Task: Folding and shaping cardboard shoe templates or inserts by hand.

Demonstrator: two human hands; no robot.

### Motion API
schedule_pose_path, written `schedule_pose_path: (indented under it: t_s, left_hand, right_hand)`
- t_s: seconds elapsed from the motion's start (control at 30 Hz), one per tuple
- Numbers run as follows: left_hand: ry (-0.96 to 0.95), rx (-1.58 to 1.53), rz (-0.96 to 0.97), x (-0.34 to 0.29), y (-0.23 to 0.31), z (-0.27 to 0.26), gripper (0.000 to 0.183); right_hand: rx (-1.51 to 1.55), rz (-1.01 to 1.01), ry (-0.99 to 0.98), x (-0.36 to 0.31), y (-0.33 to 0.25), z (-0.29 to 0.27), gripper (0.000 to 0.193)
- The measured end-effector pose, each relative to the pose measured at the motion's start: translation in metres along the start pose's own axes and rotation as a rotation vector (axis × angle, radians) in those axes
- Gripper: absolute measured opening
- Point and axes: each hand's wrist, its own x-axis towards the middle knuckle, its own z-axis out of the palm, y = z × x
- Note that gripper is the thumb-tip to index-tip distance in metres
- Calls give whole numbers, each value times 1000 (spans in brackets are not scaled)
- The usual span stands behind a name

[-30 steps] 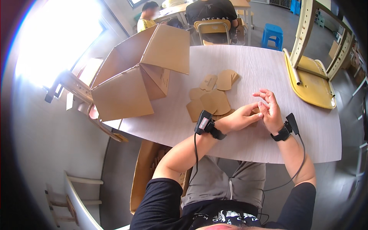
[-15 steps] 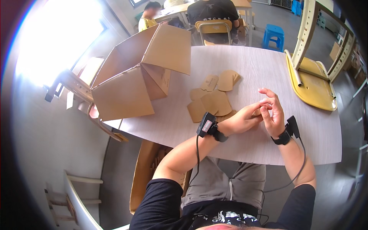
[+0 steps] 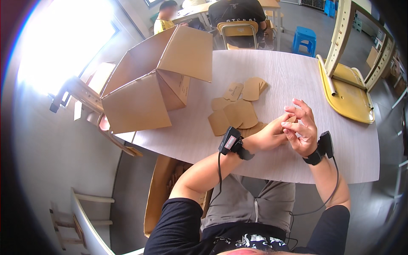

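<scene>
Black short-sleeved shirt (image 3: 255,229) (white print (image 3: 260,242) in front), grey trousers (image 3: 238,204), black wrist straps (image 3: 313,158), boxy cabled modules (image 3: 229,139).

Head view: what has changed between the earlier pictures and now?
The right hand has drawn slightly toward the person, its fingers repositioned. The tip of a small brown piece now shows between it and the left hand; half a second ago it was mostly hidden. No pickup or release shows. The loose cardboard pieces and open box stayed put.

Remotely, I am viewing a pale wood-grained table (image 3: 289,76): an open cardboard box (image 3: 138,104) is standing at left, overlapping flat brown card pieces (image 3: 240,112) are lying centrally, and an upturned yellow chair (image 3: 347,102) is resting at right.
</scene>
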Motion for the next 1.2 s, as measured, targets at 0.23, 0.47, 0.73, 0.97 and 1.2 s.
schedule_pose_path:
  t_s: [0.23, 0.47, 0.73, 0.97, 1.2]
  left_hand:
    - [31, 38, 7, -3, -4, -1, 58]
    - [41, -70, -138, -6, 4, 2, 55]
    - [79, 142, -95, -15, 5, 8, 38]
    - [151, -4, -60, -30, 35, -10, 38]
    - [274, 92, 4, -194, 83, -25, 60]
  right_hand:
    - [158, 124, 42, -3, 1, 13, 9]
    - [77, 92, 3, 1, 2, 10, 14]
    - [-82, -4, -85, 3, 8, -10, 21]
    - [-192, -92, -91, 1, 32, -11, 35]
    - [-169, 6, -331, -17, 35, -14, 52]
